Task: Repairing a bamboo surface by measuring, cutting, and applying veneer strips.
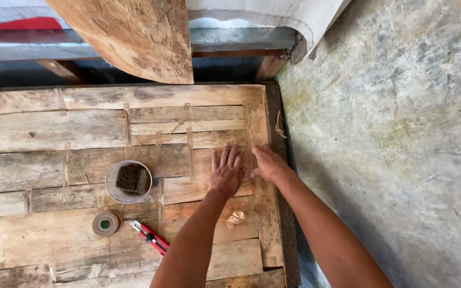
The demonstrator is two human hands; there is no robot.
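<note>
Bark sheet (pixel 209 186) lies flat at the counter's (pixel 38 133) right edge, beyond a tape roll (pixel 105 223) and red cutter (pixel 150 238) — left hand (pixel 226 172) and right hand (pixel 265 162) press it, fingers spread, holding nothing. Looks thin, stiff, brittle — best lifted by its edges.

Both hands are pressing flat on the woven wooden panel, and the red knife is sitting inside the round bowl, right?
Not quite. In the head view the red-handled utility knife lies on the woven wooden panel, below the round grey bowl, not inside it. Left hand and right hand do press flat.
</note>
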